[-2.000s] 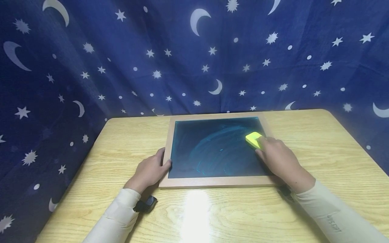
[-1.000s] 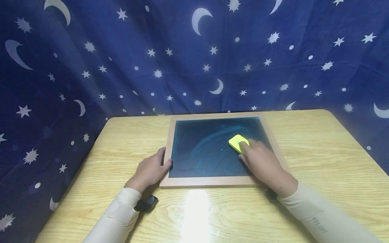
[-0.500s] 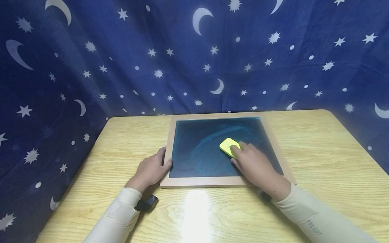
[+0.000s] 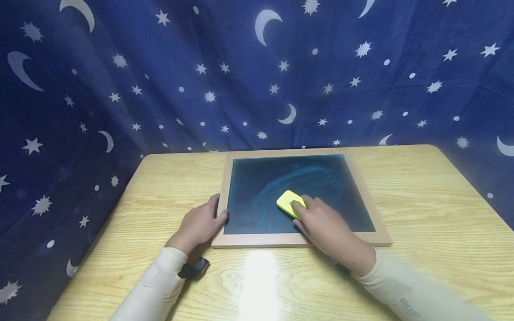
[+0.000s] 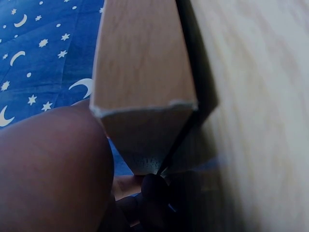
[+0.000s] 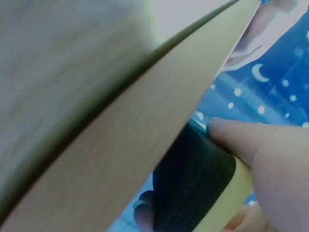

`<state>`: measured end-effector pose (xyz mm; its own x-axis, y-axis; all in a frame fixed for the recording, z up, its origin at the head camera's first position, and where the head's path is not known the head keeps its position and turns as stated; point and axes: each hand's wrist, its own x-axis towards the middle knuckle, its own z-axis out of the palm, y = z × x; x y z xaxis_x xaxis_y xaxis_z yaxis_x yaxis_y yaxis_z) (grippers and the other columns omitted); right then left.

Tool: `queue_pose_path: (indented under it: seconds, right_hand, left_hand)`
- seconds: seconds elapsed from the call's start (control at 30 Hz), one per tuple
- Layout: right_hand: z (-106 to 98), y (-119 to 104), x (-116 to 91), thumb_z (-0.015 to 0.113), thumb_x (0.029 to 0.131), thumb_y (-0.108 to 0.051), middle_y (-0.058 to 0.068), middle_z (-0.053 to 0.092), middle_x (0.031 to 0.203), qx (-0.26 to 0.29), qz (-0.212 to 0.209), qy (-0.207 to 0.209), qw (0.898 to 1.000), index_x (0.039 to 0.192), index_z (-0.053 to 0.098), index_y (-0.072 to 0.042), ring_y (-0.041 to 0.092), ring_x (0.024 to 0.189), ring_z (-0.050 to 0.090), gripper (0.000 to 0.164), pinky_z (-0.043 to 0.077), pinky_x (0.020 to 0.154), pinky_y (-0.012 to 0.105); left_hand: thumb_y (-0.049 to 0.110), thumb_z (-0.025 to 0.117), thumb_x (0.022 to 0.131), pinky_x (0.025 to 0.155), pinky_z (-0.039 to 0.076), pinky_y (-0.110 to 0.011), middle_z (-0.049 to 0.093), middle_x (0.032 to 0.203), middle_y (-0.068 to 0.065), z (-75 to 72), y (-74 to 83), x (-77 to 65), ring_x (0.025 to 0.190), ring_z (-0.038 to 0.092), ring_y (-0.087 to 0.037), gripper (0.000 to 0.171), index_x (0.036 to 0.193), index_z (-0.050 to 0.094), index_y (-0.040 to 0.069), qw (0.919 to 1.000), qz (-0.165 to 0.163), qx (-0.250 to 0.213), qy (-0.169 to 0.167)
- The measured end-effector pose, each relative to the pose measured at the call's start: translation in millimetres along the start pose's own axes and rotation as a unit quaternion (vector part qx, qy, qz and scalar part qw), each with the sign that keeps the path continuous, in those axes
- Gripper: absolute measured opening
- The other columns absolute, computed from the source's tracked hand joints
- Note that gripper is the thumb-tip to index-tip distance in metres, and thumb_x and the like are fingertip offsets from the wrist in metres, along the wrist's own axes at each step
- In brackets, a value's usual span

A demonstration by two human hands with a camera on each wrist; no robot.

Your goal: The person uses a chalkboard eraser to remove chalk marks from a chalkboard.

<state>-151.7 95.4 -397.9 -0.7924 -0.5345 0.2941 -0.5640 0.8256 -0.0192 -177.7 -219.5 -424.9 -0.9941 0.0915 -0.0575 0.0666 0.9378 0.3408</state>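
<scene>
A small chalkboard (image 4: pixel 257 178) in a pale wooden frame lies on the table, its dark surface streaked with faint blue-green chalk. My right hand (image 4: pixel 327 229) holds a yellow chalkboard eraser (image 4: pixel 286 201) over the middle of the board, one finger on its top. In the right wrist view the eraser's dark felt (image 6: pixel 195 181) shows beyond the frame edge (image 6: pixel 111 130); contact with the board is hard to tell. My left hand (image 4: pixel 199 225) grips the frame's left side, thumb on top. In the left wrist view its fingers reach along the frame (image 5: pixel 145 58).
The wooden table (image 4: pixel 417 196) extends around the board on all sides. A blue curtain (image 4: pixel 225 44) with moons and stars hangs behind it and at the left. A black wrist device (image 4: pixel 196 269) sits by the left sleeve. Chalk lines (image 4: pixel 266 221) show near the board's lower left.
My right hand has carried the eraser from the board's right side leftward and nearer, to the middle. Some short chalk marks there no longer show. The left hand stays put.
</scene>
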Motion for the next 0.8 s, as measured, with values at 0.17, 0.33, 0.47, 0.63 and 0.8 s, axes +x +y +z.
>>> queue_pose_path:
  seconds: [0.17,0.33,0.47,0.63,0.8]
  right_hand:
    - [0,-14,-6,0.076,0.089,-0.026,0.02,0.066,0.116,0.012,-0.029,-0.002,1.0,0.114,0.062,-0.01,0.028,0.083,0.064,0.033,0.056,0.065,0.039]
    - [-1,-20,-9,0.077,0.087,-0.027,0.019,0.067,0.118,0.016,-0.031,-0.006,0.999,0.113,0.062,-0.012,0.027,0.083,0.063,0.033,0.055,0.065,0.04]
    - [-1,-21,-9,0.078,0.087,-0.026,0.018,0.067,0.117,0.018,-0.029,-0.002,0.999,0.112,0.062,-0.012,0.026,0.081,0.062,0.033,0.054,0.066,0.04]
    - [-1,-19,-9,0.079,0.086,-0.026,0.018,0.067,0.118,0.028,-0.028,0.0,0.999,0.112,0.062,-0.012,0.026,0.083,0.063,0.034,0.055,0.067,0.039]
    - [1,-16,-10,0.079,0.086,-0.024,0.018,0.067,0.118,0.038,-0.028,0.01,0.999,0.114,0.062,-0.011,0.026,0.085,0.064,0.035,0.055,0.069,0.038]
  left_hand:
    - [0.045,0.046,0.099,0.075,0.053,-0.051,0.07,0.124,-0.017,-0.4,0.4,-0.6,0.103,0.07,-0.036,0.065,0.153,0.038,0.012,1.0,0.0,-0.001,0.0]
    - [0.045,0.046,0.099,0.075,0.053,-0.051,0.069,0.126,-0.017,-0.4,0.4,-0.2,0.104,0.07,-0.037,0.065,0.154,0.037,0.011,1.0,0.002,0.001,0.0]
    - [0.045,0.046,0.099,0.075,0.053,-0.05,0.069,0.125,-0.017,-1.6,1.5,-0.3,0.103,0.07,-0.037,0.065,0.154,0.037,0.012,1.0,0.002,0.0,0.002]
    - [0.045,0.046,0.099,0.074,0.052,-0.05,0.07,0.124,-0.018,-2.2,1.6,-0.2,0.102,0.07,-0.036,0.064,0.153,0.038,0.011,1.0,0.002,0.0,0.001]
    - [0.045,0.046,0.099,0.079,0.052,-0.052,0.069,0.127,-0.017,-0.5,0.6,-2.0,0.107,0.069,-0.037,0.064,0.154,0.038,0.013,1.0,0.002,-0.007,0.002]
